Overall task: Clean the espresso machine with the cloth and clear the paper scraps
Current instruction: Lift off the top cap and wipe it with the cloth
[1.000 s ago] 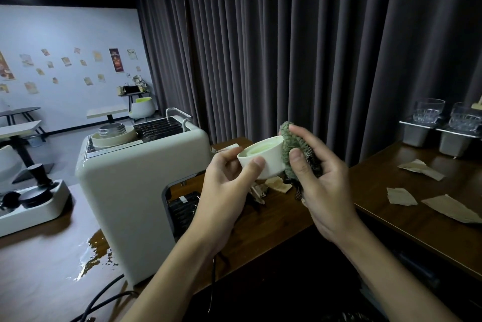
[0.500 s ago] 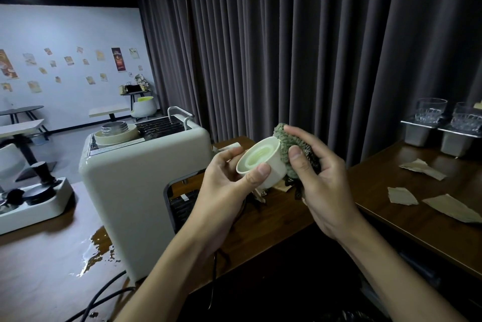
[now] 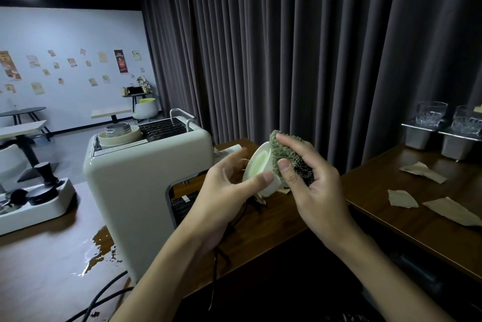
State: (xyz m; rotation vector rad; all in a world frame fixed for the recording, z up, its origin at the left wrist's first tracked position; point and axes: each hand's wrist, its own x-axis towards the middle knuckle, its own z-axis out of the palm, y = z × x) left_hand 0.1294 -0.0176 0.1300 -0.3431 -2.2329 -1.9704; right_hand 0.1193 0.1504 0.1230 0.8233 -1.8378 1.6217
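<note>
The espresso machine (image 3: 146,178) stands on the wet counter (image 3: 39,269) at left. Just right of it, the left hand (image 3: 227,191) grips a tipped white cup (image 3: 257,169). The right hand (image 3: 318,191) clutches the green cloth (image 3: 285,152) against the cup's side. Paper scraps (image 3: 401,199) lie on the table (image 3: 378,220) at far right.

Nubbly green cloth (image 3: 283,151); glossy cream espresso machine (image 3: 135,181); polished wood counter (image 3: 407,220); matt paper scraps (image 3: 401,199).

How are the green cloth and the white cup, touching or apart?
Touching. The head view shows the right hand pressing the cloth against the cup with no gap.
</note>
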